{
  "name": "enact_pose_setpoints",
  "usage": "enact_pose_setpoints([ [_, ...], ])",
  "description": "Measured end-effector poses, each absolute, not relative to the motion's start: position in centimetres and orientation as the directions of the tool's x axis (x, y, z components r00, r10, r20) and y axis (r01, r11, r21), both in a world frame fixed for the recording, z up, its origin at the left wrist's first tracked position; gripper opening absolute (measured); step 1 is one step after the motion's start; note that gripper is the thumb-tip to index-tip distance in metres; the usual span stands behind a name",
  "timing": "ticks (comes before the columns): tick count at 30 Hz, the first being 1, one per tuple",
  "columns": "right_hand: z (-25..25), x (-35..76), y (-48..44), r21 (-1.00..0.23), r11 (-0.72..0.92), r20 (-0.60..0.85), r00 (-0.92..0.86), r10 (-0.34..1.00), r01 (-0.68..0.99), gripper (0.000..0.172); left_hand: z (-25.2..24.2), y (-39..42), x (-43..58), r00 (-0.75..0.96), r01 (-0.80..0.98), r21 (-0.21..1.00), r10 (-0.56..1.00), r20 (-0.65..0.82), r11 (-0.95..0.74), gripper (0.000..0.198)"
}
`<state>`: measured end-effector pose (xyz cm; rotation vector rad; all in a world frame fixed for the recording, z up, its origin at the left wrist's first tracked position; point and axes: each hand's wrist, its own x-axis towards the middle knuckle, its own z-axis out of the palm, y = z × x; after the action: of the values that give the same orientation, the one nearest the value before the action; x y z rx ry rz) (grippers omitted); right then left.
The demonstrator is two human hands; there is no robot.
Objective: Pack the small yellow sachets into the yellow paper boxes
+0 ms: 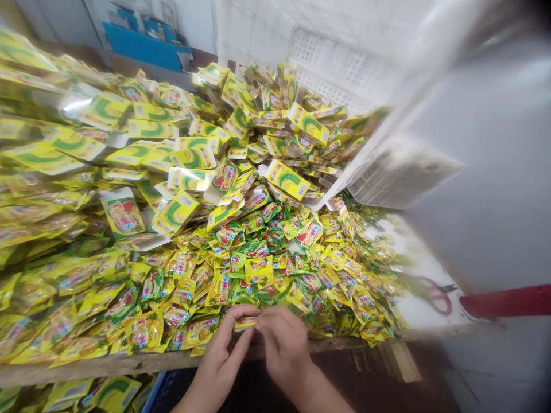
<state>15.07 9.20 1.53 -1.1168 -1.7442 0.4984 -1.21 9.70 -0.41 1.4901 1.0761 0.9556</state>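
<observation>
Both of my hands meet at the front edge of the table. My left hand (224,355) and my right hand (282,344) pinch a small yellow sachet (245,323) between their fingertips. Just beyond them lies a big heap of small yellow and green sachets (267,264). Behind that heap are piled flat yellow cartons (189,155) with green arcs printed on them.
A white plastic crate (387,155) stands tilted at the back right, with cartons spilling from it. Red-handled scissors (434,292) lie on the white tabletop at the right. A red bar (508,301) juts in from the right edge. More cartons (99,393) sit below the wooden table edge (129,362).
</observation>
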Motion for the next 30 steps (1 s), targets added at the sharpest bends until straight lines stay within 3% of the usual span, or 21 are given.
enact_pose_setpoints([
  [6,1.4,16.9,8.7,-0.674,0.568,0.500,-0.274,0.822,0.472,0.027,-1.3,10.1,-2.0,0.320,0.114,0.973,0.934,0.156,-0.202,0.025],
  [12,0.0,16.8,8.6,-0.624,0.595,0.520,-0.300,0.800,0.506,0.030,-2.2,10.5,-3.7,0.449,0.277,0.781,0.793,0.411,-0.561,0.044],
  [16,-0.4,16.5,7.8,-0.566,0.632,0.581,-0.289,0.761,0.529,0.037,-3.2,10.2,-4.0,0.436,0.283,0.752,0.778,0.452,-0.595,0.046],
  [20,1.7,18.2,9.3,-0.583,0.611,0.519,-0.334,0.787,0.535,0.031,-2.6,11.0,-2.8,0.347,0.327,0.742,0.805,0.482,-0.585,0.037],
  [22,3.4,20.3,12.0,-0.583,0.569,0.553,-0.229,0.801,0.580,0.025,-1.2,11.8,-1.8,0.273,0.369,0.762,0.846,0.457,-0.531,0.031],
  [25,5.7,24.0,17.7,-0.637,0.312,0.568,0.155,0.809,0.705,0.021,1.1,13.1,-0.3,0.109,0.426,0.808,0.909,0.402,-0.408,0.025],
  [30,7.1,27.3,24.3,-0.656,0.219,0.539,0.246,0.806,0.722,0.046,3.3,13.7,-1.6,-0.002,0.455,0.830,0.931,0.364,-0.324,0.025],
])
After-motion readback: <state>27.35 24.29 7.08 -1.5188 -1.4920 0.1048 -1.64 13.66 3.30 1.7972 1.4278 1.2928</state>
